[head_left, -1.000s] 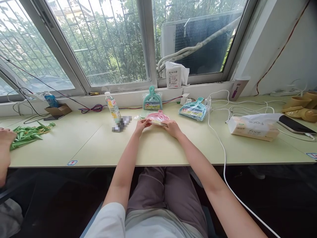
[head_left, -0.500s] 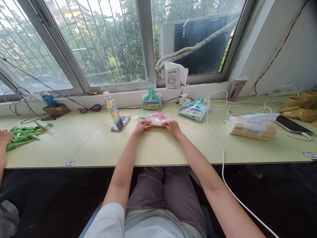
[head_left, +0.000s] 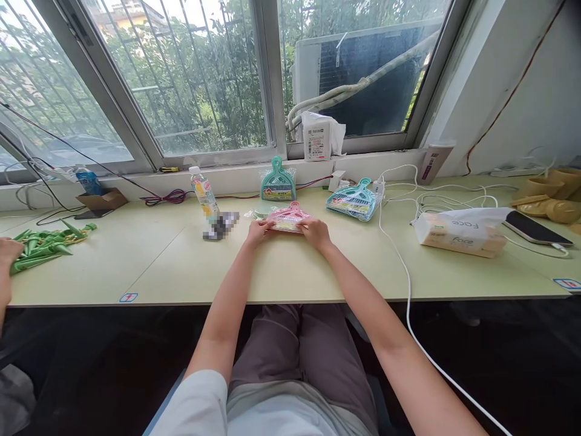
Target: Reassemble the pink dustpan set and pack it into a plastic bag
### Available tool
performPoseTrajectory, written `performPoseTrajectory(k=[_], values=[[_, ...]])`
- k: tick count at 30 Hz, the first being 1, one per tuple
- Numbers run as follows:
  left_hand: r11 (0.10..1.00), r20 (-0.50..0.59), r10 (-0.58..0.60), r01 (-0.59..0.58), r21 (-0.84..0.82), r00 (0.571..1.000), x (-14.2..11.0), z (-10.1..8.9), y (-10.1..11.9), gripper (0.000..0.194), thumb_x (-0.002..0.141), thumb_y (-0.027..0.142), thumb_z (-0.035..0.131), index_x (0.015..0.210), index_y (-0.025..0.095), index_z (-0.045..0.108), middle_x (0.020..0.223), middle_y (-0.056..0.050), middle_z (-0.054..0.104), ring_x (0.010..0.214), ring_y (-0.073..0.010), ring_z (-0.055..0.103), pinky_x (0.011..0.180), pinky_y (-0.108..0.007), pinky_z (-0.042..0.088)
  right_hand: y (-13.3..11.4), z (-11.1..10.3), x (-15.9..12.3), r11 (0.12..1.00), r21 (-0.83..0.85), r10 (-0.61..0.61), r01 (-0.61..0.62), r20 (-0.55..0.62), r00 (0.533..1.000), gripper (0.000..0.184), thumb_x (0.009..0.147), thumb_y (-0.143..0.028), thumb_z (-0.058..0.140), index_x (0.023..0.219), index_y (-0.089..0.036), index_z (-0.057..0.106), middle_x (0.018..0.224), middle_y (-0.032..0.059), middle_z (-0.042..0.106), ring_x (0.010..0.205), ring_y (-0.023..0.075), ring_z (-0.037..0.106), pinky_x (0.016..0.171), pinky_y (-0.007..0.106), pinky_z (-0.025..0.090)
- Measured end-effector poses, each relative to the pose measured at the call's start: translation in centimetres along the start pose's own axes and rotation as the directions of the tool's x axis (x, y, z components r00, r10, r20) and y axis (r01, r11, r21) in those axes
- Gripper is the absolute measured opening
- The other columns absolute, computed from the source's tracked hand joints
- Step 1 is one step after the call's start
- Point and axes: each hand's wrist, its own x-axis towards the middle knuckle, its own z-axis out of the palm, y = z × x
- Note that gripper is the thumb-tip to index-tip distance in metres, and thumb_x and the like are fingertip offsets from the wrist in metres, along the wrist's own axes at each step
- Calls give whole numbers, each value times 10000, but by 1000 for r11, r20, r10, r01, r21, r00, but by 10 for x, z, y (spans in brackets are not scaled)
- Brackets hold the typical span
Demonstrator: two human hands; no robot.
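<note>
A pink mini dustpan set in a clear wrapper lies on the pale green desk in front of me. My left hand grips its left end with curled fingers. My right hand grips its right end the same way. A green packaged dustpan set stands behind it against the sill. A teal packaged dustpan set lies to the right of the pink one.
A water bottle stands left of my hands. White cables, a tissue pack and a phone lie right. Green folded pieces lie far left beside another person's hand. A white pack sits on the windowsill.
Both hands stay on the pink set, which has barely shifted. The view has moved slightly. The other person's hand at the left edge has drawn back a little.
</note>
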Motion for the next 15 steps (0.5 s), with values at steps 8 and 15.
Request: performPoseTrajectory(k=[8,15], values=[[999,-129,-7,2,-36,992,7,-6,-6,322,567,252,925,800,111,753,835,-87,751,789,-170,710,818,-331,607,5,7,3,993,101,-76,63,127,989,440,781,-471,798,1200,-360,722,1389,5,652,1397,279,498,1167,540,329],[998,-210,2,-16,-66,978,14,-4,-11,324,637,268,894,874,85,768,812,-76,744,778,-166,709,786,-316,614,18,10,11,893,439,15,-95,180,983,178,781,-216,750,946,-245,811,1272,47,719,1243,231,639,1077,382,463]])
